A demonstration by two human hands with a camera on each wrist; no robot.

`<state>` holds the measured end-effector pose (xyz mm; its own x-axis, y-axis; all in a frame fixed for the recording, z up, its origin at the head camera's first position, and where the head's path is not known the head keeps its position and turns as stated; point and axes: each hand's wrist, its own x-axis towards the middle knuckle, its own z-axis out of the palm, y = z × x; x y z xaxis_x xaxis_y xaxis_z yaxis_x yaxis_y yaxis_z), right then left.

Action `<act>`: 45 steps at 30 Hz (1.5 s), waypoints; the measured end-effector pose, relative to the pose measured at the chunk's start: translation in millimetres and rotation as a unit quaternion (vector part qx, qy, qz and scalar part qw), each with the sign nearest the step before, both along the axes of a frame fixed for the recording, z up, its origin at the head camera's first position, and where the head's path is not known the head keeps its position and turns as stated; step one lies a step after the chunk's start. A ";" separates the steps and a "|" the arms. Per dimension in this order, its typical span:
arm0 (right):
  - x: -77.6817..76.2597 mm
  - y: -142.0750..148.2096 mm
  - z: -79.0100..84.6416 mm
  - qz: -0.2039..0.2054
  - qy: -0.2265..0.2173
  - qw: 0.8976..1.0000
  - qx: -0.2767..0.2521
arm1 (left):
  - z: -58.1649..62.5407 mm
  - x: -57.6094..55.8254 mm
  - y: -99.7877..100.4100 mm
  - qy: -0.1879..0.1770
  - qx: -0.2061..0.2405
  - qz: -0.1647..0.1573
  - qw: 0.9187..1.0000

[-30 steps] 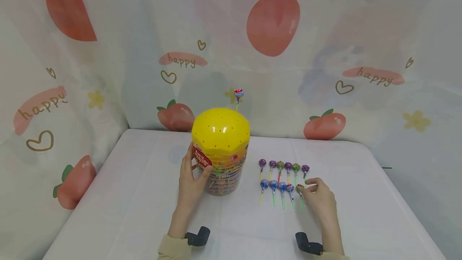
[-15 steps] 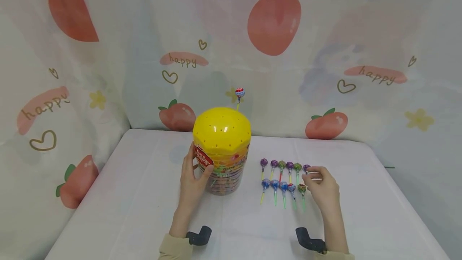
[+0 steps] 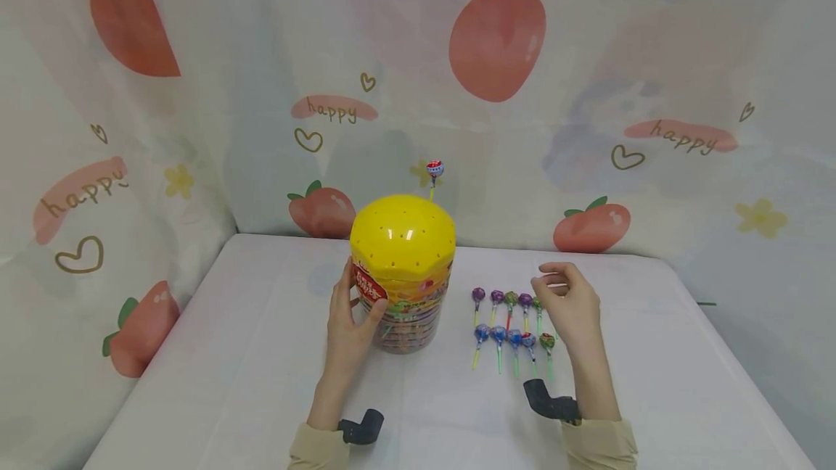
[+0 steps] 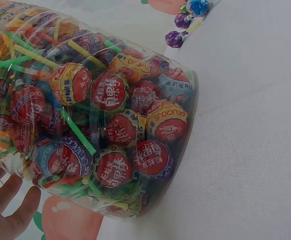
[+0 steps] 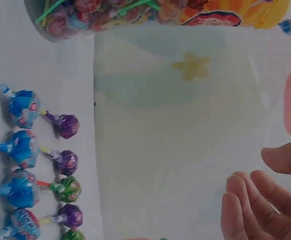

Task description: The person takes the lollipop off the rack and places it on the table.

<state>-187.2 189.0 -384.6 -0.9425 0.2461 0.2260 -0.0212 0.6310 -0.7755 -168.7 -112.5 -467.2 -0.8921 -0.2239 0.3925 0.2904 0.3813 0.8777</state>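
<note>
A clear jar of wrapped lollipops (image 3: 408,328) with a yellow lid (image 3: 401,234) stands upright on the table. My left hand (image 3: 349,336) holds its left side, thumb toward the front. One lollipop (image 3: 435,169) sticks up at the lid's back edge. To the jar's right lie two rows of lollipops: purple and green heads (image 3: 496,297) behind, mostly blue heads (image 3: 499,334) in front. Above the right end of the back row hovers my right hand (image 3: 572,307), hiding part of it. In the right wrist view its thumb and bent fingers (image 5: 235,205) are apart, with nothing between them.
A white cloth covers the table (image 3: 261,383). Close behind it hangs a backdrop (image 3: 405,35) printed with fruit and hearts. Black angled mounts (image 3: 548,403) stick out from both wrists.
My right hand has moved from the green lollipop at the front row's right end to the back row's end, then risen. The left hand stays on the jar.
</note>
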 end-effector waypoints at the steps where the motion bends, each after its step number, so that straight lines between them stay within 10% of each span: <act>1: -1.8 -2.3 3.9 0.006 0.005 1.000 0.003 | 0.2 0.2 -0.1 0.000 0.000 0.000 1.000; 21: -27.7 -45.4 63.5 0.102 0.077 0.992 -0.023 | 2.3 1.5 -0.5 -0.007 0.003 0.000 1.000; 45: -59.1 -92.3 93.7 0.185 0.116 0.973 -0.075 | 1.2 0.9 0.4 -0.006 0.003 -0.001 1.000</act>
<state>-246.3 96.7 -291.0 -0.9004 -0.0537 0.4317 -0.4114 0.4274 -0.8050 -167.8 -112.1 -466.1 -0.8973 -0.2241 0.3802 0.2807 0.3750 0.8835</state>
